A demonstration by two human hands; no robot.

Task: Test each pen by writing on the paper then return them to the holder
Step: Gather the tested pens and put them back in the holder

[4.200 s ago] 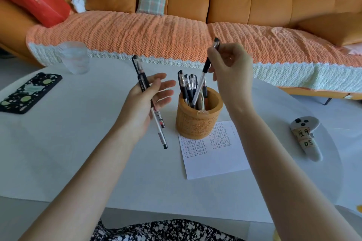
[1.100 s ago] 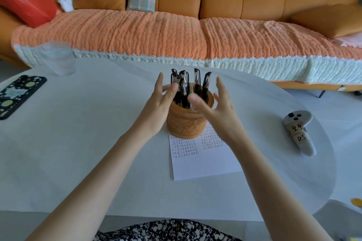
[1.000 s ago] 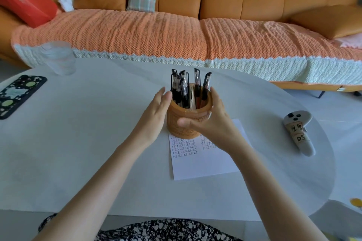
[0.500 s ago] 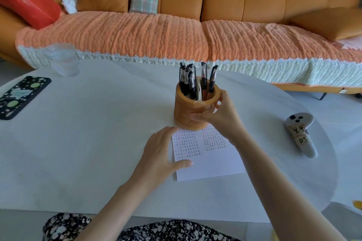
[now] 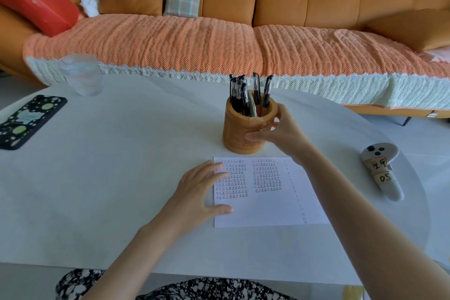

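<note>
Gripping the wooden pen holder (image 5: 243,134) from its right side, the right hand (image 5: 282,133) wraps thumb and fingers around the cylinder wall, with the thumb across the near face. The holder stands upright on the white table (image 5: 121,153), just beyond the far edge of the paper (image 5: 267,207); whether its base touches the sheet cannot be told. Several black-capped pens (image 5: 243,95) stand inside the holder, caps upward, leaning at slight angles. The left hand (image 5: 202,192) lies flat and relaxed, palm down, fingers spread, resting on the left edge of the paper and grasping nothing. The sheet lies flat and carries two columns of small handwritten marks in its upper half, plus a row of numbers along its right margin. A clear plastic cup (image 5: 81,75) and a dark patterned phone case (image 5: 26,122) sit at the table's far left. A grey controller (image 5: 382,170) with handwritten labels lies at the right, well apart from the paper.
</note>
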